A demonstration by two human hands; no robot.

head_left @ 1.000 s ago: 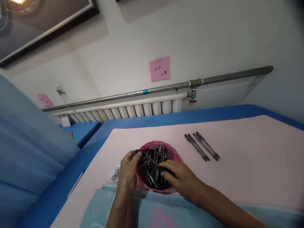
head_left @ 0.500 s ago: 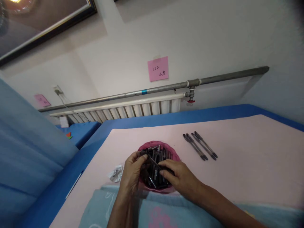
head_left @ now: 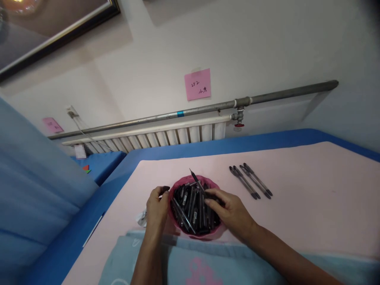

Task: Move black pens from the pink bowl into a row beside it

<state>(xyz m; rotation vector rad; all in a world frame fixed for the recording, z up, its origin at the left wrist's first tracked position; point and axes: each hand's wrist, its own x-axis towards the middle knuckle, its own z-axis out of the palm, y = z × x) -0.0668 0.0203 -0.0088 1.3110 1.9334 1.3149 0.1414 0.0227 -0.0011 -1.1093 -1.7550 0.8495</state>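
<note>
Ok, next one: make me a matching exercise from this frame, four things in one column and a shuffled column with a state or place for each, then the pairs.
Things:
1. Left hand
2. Right hand
3. Basket
4. Loose pens

States and places:
A. Reddish pink, filled with dark pens
B. Lying on the pink sheet, apart from both hands
C. Pinching a small dark piece, possibly a cap
D. Gripping one thin pen, its narrow tip bare

Pairs: 1-C, 2-D, 3-A, 4-B
</note>
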